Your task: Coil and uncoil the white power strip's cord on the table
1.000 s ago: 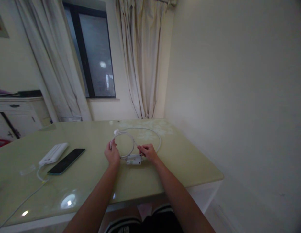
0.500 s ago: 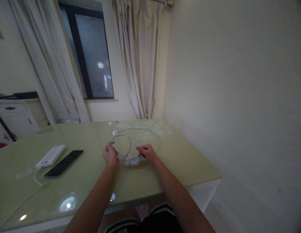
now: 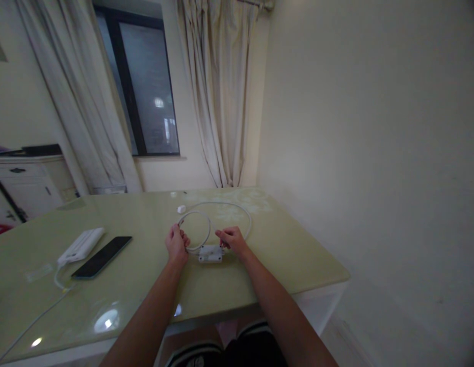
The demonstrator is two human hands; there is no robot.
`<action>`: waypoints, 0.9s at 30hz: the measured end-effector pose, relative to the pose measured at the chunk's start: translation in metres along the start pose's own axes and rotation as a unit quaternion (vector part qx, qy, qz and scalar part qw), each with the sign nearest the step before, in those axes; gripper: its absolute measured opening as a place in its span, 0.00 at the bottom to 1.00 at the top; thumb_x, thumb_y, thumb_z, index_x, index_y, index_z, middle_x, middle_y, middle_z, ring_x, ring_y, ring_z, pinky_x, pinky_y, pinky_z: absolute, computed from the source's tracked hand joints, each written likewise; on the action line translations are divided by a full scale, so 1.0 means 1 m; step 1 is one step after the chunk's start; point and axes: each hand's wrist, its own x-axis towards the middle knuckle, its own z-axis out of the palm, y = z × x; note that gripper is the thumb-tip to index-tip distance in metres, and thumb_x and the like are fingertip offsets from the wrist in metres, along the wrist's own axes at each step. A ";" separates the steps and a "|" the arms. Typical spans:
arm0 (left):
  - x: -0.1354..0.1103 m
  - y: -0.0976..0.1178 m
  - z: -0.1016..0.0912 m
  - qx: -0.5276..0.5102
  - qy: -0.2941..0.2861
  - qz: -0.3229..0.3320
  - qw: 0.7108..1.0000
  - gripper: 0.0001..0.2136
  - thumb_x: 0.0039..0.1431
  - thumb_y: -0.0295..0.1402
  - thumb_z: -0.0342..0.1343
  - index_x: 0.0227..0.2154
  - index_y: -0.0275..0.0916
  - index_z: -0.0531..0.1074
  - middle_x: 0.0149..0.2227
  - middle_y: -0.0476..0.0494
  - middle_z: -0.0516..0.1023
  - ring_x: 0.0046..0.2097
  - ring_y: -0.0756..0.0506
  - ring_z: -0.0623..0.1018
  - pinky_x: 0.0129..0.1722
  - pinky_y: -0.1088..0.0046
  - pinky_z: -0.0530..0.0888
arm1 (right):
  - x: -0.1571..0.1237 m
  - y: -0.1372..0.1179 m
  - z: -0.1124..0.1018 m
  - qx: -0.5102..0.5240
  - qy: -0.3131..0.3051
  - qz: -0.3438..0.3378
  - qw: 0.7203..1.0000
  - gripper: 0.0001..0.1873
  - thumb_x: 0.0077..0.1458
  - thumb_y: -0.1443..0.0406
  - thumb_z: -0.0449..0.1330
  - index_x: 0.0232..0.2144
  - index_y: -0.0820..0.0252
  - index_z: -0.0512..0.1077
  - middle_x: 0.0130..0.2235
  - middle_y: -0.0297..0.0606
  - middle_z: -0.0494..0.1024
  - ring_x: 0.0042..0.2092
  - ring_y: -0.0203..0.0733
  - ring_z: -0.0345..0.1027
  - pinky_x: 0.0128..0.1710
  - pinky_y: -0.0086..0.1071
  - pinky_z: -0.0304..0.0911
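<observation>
Curving rightward from left hand (image 3: 178, 242): white cable (image 3: 210, 226); box (image 3: 210, 254) crosswise.

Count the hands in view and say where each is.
2. Left hand: grips the left side of the white cable coil. Right hand: pinches the cable, just beyond the white box. No others visible.

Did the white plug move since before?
No. The plug sits in the same spot on the table, below the window's right corner.
</observation>
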 end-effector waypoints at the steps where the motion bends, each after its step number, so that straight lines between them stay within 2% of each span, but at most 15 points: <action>1: 0.000 0.000 0.000 -0.009 -0.002 -0.005 1.000 0.16 0.54 0.45 0.61 0.38 0.37 0.72 0.18 0.63 0.52 0.16 0.57 0.52 0.14 0.81 0.49 | 0.000 0.001 0.000 -0.002 -0.001 -0.002 1.000 0.31 0.49 0.41 0.64 0.16 0.62 0.72 0.13 0.30 0.64 0.16 0.28 0.51 0.18 0.26 0.47; 3: 0.001 0.002 -0.002 -0.039 -0.008 -0.031 0.999 0.13 0.58 0.41 0.60 0.39 0.36 0.73 0.17 0.63 0.51 0.15 0.57 0.51 0.14 0.82 0.49 | 0.001 0.002 0.000 -0.008 -0.003 -0.008 1.000 0.31 0.49 0.41 0.64 0.16 0.63 0.72 0.14 0.30 0.64 0.16 0.28 0.52 0.18 0.26 0.47; 6: 0.007 0.004 -0.006 -0.115 -0.025 -0.110 0.987 0.08 0.66 0.34 0.52 0.38 0.36 0.72 0.17 0.62 0.50 0.14 0.57 0.51 0.13 0.83 0.49 | 0.001 0.002 0.001 0.004 -0.012 -0.016 1.000 0.31 0.50 0.40 0.63 0.18 0.63 0.73 0.15 0.30 0.66 0.17 0.28 0.53 0.19 0.26 0.48; 9: 0.012 0.008 -0.012 -0.194 -0.040 -0.176 0.964 0.12 0.72 0.31 0.43 0.38 0.36 0.72 0.16 0.61 0.48 0.14 0.57 0.51 0.12 0.84 0.50 | 0.001 0.001 0.001 0.034 -0.035 -0.019 0.999 0.32 0.52 0.40 0.61 0.22 0.64 0.76 0.17 0.31 0.67 0.18 0.28 0.54 0.20 0.27 0.49; 13: 0.015 0.011 -0.016 -0.235 -0.051 -0.210 0.948 0.15 0.74 0.31 0.40 0.37 0.36 0.71 0.16 0.61 0.48 0.13 0.56 0.51 0.12 0.83 0.50 | -0.002 -0.002 0.003 0.048 -0.050 -0.022 0.997 0.28 0.51 0.43 0.63 0.24 0.65 0.78 0.17 0.30 0.68 0.19 0.28 0.55 0.20 0.27 0.50; 19: 0.015 0.011 -0.018 -0.258 -0.103 -0.235 0.931 0.17 0.74 0.31 0.38 0.40 0.35 0.73 0.16 0.60 0.48 0.13 0.55 0.50 0.11 0.82 0.50 | -0.007 -0.007 0.011 0.124 -0.080 0.043 0.988 0.28 0.51 0.44 0.64 0.24 0.65 0.78 0.19 0.33 0.70 0.19 0.30 0.59 0.21 0.27 0.50; 24: 0.014 0.013 -0.026 -0.340 -0.176 -0.174 0.908 0.11 0.72 0.34 0.46 0.43 0.36 0.73 0.17 0.59 0.51 0.15 0.55 0.51 0.13 0.81 0.53 | -0.009 -0.008 0.021 0.127 -0.144 0.030 0.981 0.25 0.49 0.47 0.67 0.26 0.66 0.79 0.18 0.31 0.69 0.20 0.30 0.58 0.22 0.27 0.50; 27: 0.011 0.015 -0.026 -0.347 -0.190 -0.159 0.905 0.11 0.72 0.35 0.47 0.43 0.36 0.74 0.17 0.59 0.52 0.15 0.55 0.52 0.13 0.81 0.54 | -0.010 -0.009 0.023 0.121 -0.159 0.028 0.979 0.25 0.49 0.47 0.68 0.27 0.66 0.80 0.19 0.31 0.69 0.21 0.30 0.58 0.23 0.27 0.50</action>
